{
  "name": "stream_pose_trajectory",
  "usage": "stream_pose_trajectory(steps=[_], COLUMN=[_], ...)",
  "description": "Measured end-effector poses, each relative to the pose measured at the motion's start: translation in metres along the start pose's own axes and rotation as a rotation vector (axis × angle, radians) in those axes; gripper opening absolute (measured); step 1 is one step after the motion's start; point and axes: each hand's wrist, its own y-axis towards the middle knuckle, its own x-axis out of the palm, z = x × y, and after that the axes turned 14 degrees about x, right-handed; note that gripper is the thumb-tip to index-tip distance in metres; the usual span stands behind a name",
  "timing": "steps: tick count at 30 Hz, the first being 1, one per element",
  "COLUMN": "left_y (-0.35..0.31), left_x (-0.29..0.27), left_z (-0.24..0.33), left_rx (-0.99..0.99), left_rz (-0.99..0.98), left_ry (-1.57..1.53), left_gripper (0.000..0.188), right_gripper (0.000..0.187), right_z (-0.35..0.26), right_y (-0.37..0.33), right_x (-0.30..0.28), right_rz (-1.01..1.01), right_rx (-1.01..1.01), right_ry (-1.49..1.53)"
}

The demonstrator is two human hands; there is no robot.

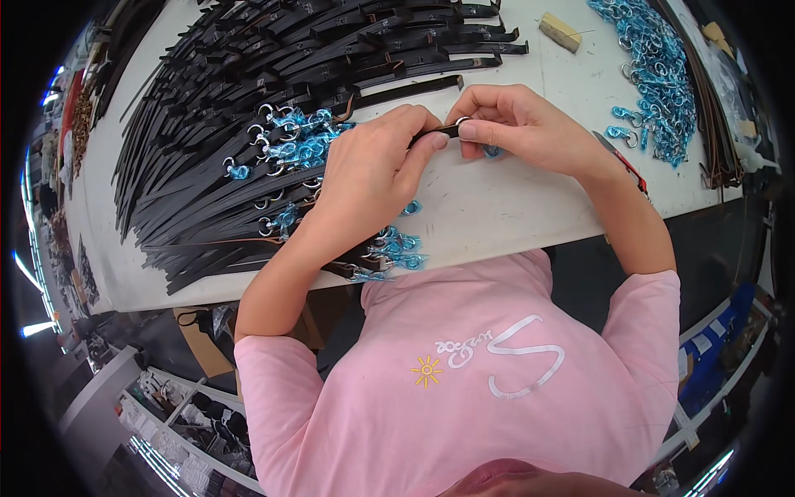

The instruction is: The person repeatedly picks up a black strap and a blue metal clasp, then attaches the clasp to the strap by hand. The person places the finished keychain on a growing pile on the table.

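Both hands (439,141) pinch black strap (431,132) end, knuckles up.

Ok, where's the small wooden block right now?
In the head view, the wooden block lies at the table's far right, between the black straps and the blue-wrapped clasps.

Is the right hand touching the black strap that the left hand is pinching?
Touching. The head view shows the right hand with thumb and fingertips closed on the black strap end, opposite the left hand.
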Motion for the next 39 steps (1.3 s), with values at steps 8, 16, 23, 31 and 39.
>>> stream_pose_trajectory(steps=[8, 16, 23, 31, 39], left_y=[-0.003, -0.076, -0.18, -0.186, -0.179], left_x=[-0.006, -0.123, -0.139, -0.138, -0.149], left_z=[-0.002, -0.006, -0.121, -0.132, -0.122], left_rx=[-0.085, 0.024, -0.296, -0.257, -0.195], left_rz=[-0.028, 0.736, 0.509, 0.638, 0.677], left_ry=[-0.174, 0.438, 0.84, 0.687, 0.665], left_gripper=[0.012, 0.028, 0.034, 0.03, 0.019], right_gripper=[0.017, 0.021, 0.024, 0.027, 0.022], right_z=[-0.002, -0.069, -0.056, -0.051, -0.052], right_y=[-0.001, -0.007, 0.062, 0.069, 0.048], right_x=[0.003, 0.032, 0.089, 0.077, 0.046], right_rz=[-0.056, 0.011, 0.181, -0.071, 0.055], right_rx=[-0.036, -0.279, -0.286, -0.054, -0.114], right_ry=[0.041, 0.076, -0.331, 0.044, -0.057])
